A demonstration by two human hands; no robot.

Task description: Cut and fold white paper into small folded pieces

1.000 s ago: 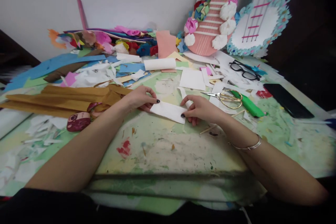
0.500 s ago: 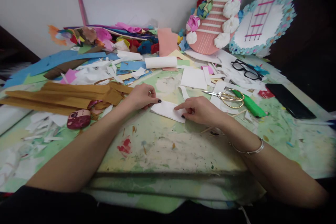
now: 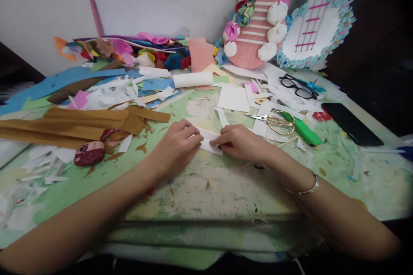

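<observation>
A small strip of folded white paper [image 3: 210, 147] lies on the paint-stained table between my hands. My left hand [image 3: 179, 144] is closed over its left end, fingers bent together and covering that part. From the other side, my right hand [image 3: 240, 142] rests on the paper's right end with the index finger pressed down and the thumb tucked close below; its other fingers are curled. Just beyond sits a square white sheet [image 3: 234, 98], with gold-handled scissors [image 3: 280, 122] lying to the right of it.
A green cutter-like object [image 3: 306, 131], glasses [image 3: 298, 87] and a black phone [image 3: 352, 123] lie at right. Brown crepe paper [image 3: 80, 121] and a maroon object [image 3: 89, 153] are at left. Paper scraps and a white roll [image 3: 192, 79] lie behind; decorated paper instruments [image 3: 258, 30] stand at the back.
My left hand has shifted toward me and turned, its fingers now over the paper's left end. My right hand stays by the right end. The whole view has moved slightly.
</observation>
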